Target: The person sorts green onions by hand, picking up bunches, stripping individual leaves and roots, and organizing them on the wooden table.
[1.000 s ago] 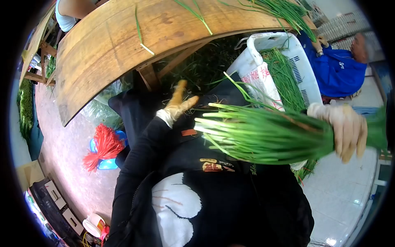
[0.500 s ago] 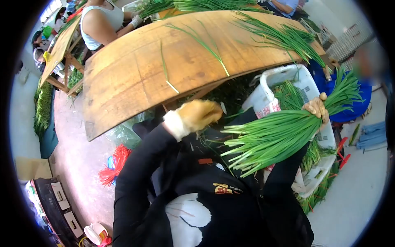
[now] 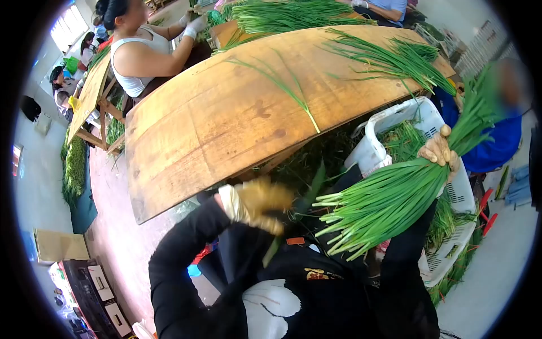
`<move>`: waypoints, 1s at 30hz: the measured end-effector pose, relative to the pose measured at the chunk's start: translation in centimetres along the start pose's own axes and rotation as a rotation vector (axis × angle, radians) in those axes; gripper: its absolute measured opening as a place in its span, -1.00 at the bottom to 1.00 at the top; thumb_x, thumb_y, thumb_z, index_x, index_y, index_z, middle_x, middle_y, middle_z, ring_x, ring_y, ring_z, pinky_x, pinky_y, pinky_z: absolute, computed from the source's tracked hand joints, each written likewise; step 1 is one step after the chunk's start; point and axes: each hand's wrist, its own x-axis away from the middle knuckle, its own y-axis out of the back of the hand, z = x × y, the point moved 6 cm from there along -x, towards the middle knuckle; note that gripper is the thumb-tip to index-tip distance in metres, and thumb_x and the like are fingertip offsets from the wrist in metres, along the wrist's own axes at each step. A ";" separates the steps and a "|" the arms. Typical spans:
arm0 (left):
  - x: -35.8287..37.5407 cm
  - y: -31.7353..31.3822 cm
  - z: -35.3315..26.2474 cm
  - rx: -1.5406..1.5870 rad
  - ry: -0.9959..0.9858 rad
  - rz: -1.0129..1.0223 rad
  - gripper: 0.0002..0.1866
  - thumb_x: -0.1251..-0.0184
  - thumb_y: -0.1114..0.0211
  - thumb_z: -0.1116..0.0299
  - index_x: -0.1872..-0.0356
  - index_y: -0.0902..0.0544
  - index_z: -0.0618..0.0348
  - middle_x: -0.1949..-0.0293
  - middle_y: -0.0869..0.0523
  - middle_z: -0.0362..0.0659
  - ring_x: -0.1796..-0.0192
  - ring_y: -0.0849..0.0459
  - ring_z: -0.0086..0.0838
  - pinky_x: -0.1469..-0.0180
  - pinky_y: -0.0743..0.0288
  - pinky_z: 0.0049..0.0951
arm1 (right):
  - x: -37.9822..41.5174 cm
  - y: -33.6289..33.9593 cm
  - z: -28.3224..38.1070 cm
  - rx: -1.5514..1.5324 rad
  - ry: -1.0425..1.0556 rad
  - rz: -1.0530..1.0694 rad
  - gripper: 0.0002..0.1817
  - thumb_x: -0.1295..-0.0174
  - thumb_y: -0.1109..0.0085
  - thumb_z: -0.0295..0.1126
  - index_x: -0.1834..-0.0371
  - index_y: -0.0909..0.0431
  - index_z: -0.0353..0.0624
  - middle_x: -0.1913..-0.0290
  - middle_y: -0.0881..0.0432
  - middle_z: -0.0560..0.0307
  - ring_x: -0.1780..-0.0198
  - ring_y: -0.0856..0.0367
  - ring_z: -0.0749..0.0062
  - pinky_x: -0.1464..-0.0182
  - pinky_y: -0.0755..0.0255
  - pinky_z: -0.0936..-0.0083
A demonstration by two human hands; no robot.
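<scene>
A large bunch of long green stalks [image 3: 389, 198] with pale ends is gripped by my left hand [image 3: 438, 151], which wears a tan glove and is closed round the stalks at the right. The pale ends point left, and the leafy tops stick out beyond the hand. My right hand [image 3: 262, 204], in a yellowish glove with a white cuff, is over my lap below the table edge. Motion smears its fingers. Blurred green leaves show beside and below it; whether it touches them is unclear.
A wooden table [image 3: 226, 113] bears a few loose stalks [image 3: 299, 101] and a pile of stalks [image 3: 389, 59] at its right. A white crate [image 3: 370, 141] with greens stands at my right. One person [image 3: 141, 56] works across the table; another in blue [image 3: 497, 141] is at the right.
My right hand has moved a little down, and the short stalk on the table's left part is gone. The view has shifted, showing more of the person across the table. My left hand still grips the bunch.
</scene>
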 end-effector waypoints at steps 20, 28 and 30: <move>7.0 9.7 -1.5 1.129 0.155 -1.274 -0.38 0.03 -0.25 0.63 -0.11 -0.19 0.18 0.18 -0.55 -0.08 0.28 -0.60 -0.36 0.19 -0.52 -0.47 | -25.7 1.9 -20.0 1.050 -0.424 -0.170 -0.48 -0.10 -0.05 -0.03 0.09 -0.45 -0.30 0.24 -0.59 0.00 0.27 -0.57 0.39 0.17 -0.43 0.55; 20.0 2.5 11.4 0.903 0.762 -1.543 -0.09 0.06 -0.32 0.54 -0.24 0.15 0.26 -0.13 -0.25 0.04 0.01 -0.46 -0.34 0.12 -0.42 -0.47 | -13.1 13.8 -21.0 1.497 -0.778 -0.420 -0.14 -0.01 -0.03 0.11 -0.24 -0.05 -0.31 -0.25 -0.14 -0.18 -0.27 -0.13 0.16 -0.22 -0.05 0.37; 21.8 2.8 11.5 0.753 0.640 -1.676 -0.13 0.00 -0.32 0.37 -0.23 0.10 0.29 -0.03 -0.35 0.02 0.13 -0.48 -0.43 0.17 -0.40 -0.47 | -11.2 13.5 -20.0 1.764 -0.666 -0.456 -0.09 0.00 0.08 0.25 -0.22 -0.09 -0.32 -0.16 -0.26 -0.28 -0.20 -0.22 -0.02 -0.19 -0.11 0.33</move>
